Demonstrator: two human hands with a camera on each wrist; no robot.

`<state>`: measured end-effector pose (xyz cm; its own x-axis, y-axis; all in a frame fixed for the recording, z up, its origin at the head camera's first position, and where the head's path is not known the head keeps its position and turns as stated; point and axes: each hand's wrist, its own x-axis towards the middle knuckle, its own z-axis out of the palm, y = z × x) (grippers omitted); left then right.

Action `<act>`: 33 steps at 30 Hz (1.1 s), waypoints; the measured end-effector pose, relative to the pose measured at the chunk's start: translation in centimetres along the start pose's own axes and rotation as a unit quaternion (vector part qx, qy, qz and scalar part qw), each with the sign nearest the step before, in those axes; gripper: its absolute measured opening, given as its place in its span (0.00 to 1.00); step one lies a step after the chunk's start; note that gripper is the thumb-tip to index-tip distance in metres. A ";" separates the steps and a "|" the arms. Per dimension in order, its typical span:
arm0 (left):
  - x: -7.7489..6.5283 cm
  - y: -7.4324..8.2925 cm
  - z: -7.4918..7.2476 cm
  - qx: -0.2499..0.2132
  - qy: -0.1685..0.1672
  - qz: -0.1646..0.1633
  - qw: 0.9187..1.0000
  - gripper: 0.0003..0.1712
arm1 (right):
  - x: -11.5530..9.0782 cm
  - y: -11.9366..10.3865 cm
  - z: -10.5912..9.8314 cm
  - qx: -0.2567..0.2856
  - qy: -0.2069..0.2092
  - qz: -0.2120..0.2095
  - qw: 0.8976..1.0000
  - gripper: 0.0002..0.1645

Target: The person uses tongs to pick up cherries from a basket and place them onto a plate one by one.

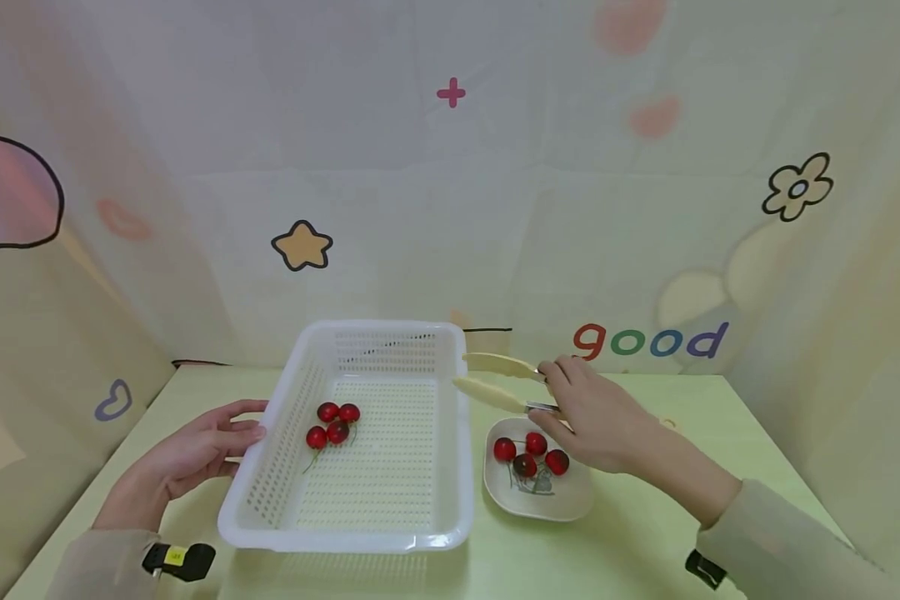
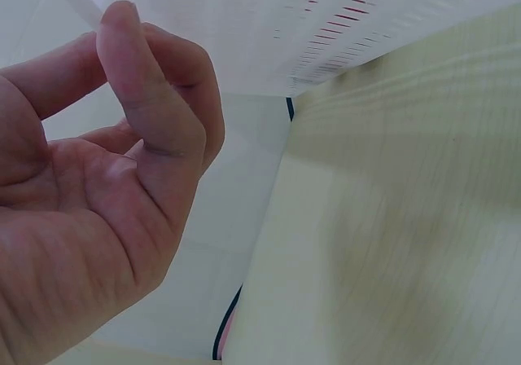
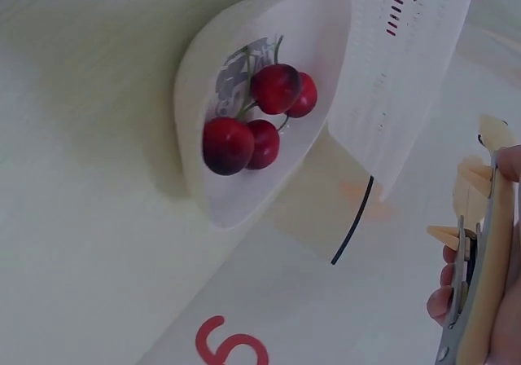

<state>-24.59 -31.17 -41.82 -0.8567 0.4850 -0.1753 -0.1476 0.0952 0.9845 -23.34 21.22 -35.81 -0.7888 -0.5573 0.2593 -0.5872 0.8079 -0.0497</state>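
Note:
A white plastic basket [image 1: 378, 500] with slotted walls stands left of centre, several dark red cherries [image 1: 337, 431] lying on its floor. My left hand [image 1: 198, 446] holds the basket's left rim; its curled fingers [image 2: 163, 96] show at the wall in the left wrist view. My right hand [image 1: 596, 417] grips a pair of tongs [image 1: 495, 393] with cream-coloured tips. The tips stand apart with nothing between them, close by the basket's right rim. Below the right hand, a small white dish [image 1: 540, 504] bears several more cherries [image 3: 277, 88] with green stems.
Both containers stand on a pale yellow-green table [image 1: 645, 533]. A printed curtain [image 1: 450, 208] hangs behind the table and along its sides. The dish sits just right of the basket, with a narrow strip of tabletop between them.

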 end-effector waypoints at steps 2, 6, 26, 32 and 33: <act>0.0 0.0 0.0 -0.001 0.001 0.000 1.000 0.35 | 1.2 -0.8 0.0 -0.010 0.002 -0.028 1.000 0.33; 0.1 -0.1 0.1 -0.003 0.002 -0.003 1.000 0.35 | 3.3 -2.2 0.4 -0.046 -0.007 -0.083 0.995 0.33; 0.1 -0.3 -0.1 -0.004 0.007 -0.004 1.000 0.36 | 10.4 -8.9 3.8 -0.197 -0.106 -0.185 0.957 0.30; 0.1 -0.2 -0.2 -0.004 0.005 -0.001 1.000 0.35 | 11.7 -10.4 4.8 -0.215 -0.118 -0.180 0.952 0.31; 0.1 -0.2 -0.2 -0.006 0.003 0.000 1.000 0.34 | 11.9 -10.5 4.9 -0.217 -0.118 -0.179 0.952 0.31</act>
<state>-24.75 -31.28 -42.05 -0.8594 0.4804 -0.1750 -0.1534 0.0842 0.9846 -27.41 5.16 -36.93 -0.6006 -0.7985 -0.0412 -0.7363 0.5323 0.4178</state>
